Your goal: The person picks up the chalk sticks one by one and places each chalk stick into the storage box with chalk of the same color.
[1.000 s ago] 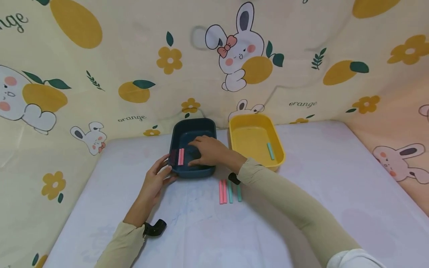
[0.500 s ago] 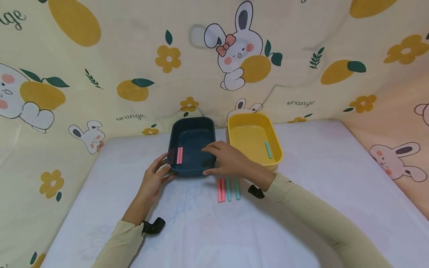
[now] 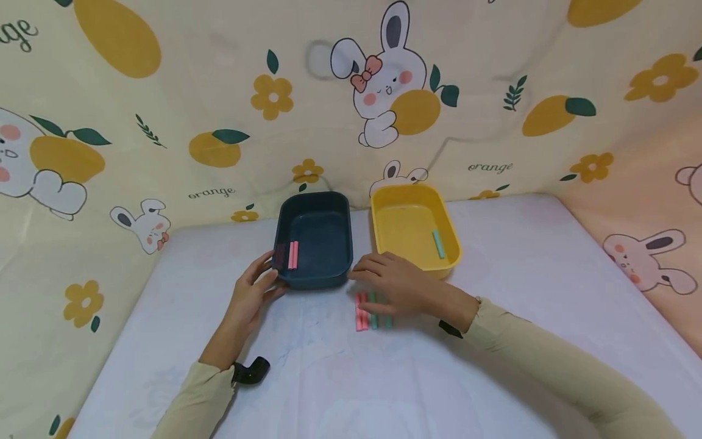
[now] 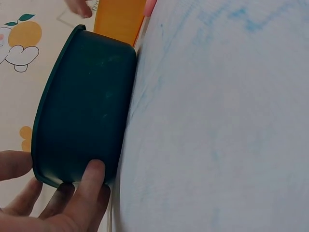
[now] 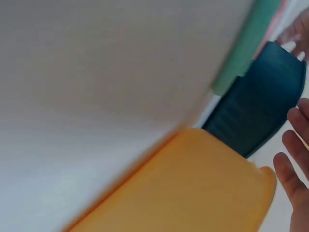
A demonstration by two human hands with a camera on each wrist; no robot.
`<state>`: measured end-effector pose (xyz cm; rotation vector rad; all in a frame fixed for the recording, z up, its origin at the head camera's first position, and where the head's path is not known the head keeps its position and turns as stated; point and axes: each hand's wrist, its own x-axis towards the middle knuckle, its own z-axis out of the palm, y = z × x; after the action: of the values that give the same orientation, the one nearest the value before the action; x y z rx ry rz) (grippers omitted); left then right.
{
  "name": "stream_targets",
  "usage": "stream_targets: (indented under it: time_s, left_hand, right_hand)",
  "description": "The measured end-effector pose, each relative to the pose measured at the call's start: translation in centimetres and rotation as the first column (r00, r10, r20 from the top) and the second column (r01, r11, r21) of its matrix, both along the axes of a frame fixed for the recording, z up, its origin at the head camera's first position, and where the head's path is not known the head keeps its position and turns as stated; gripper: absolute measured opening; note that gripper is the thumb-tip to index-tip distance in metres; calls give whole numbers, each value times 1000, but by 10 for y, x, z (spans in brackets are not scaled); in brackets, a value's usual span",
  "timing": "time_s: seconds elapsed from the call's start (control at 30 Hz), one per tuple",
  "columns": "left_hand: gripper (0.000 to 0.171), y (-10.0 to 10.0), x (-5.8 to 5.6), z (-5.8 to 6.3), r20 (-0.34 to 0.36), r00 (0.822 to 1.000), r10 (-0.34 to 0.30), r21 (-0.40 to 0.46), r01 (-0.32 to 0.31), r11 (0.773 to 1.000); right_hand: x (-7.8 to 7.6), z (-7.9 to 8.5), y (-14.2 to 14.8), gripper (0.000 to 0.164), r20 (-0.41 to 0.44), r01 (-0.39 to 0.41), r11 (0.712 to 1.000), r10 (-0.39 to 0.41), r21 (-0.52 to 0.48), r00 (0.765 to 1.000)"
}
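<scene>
A dark blue plastic tray (image 3: 329, 235) holds two pink chalk-like sticks (image 3: 293, 255) lying side by side along its left wall. My left hand (image 3: 248, 300) touches the tray's front left corner from outside, and the left wrist view has its fingertips (image 4: 92, 171) against the wall. My right hand (image 3: 403, 285), fingers spread and holding nothing, hovers over pink sticks (image 3: 359, 322) and green sticks (image 3: 374, 322) laid on the table before the trays, partly covering them. In the right wrist view a green stick (image 5: 246, 48) shows away from the fingers.
A yellow tray (image 3: 403, 222) stands right of the blue one, with a green stick (image 3: 438, 244) by its right wall. A cartoon-printed cloth (image 3: 307, 110) hangs close behind both trays. The white tabletop (image 3: 329, 390) has faint blue marks.
My right hand has left the inside of the blue tray and moved right and toward me, over the sticks on the table. The left hand has stayed at the tray's corner.
</scene>
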<state>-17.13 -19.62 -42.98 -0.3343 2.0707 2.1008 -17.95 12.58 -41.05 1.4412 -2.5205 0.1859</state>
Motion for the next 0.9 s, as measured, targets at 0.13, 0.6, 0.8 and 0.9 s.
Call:
stream_targets:
  time_s: [0.13,0.6,0.8,0.9]
  left_hand:
    - [51,0,0,1,-1,1000,1,-4,-1,1000]
    - [51,-1,-1,-2,-5,1000,-3,2,3,1000]
    - [51,-1,-1,-3,-15,1000,-4,5,4,1000]
    - [51,-1,-1,-3,-17,1000,-3,10,3,1000]
  right_hand:
    - [5,-6,6,58,-12,-16,1000,16,22,1000]
    - [23,-17,1,81,282,181,971,-220,158,934]
    - [28,-19,-3,86,280,220,959,-264,181,923]
    - [28,-21,-3,86,269,231,956,-275,183,923]
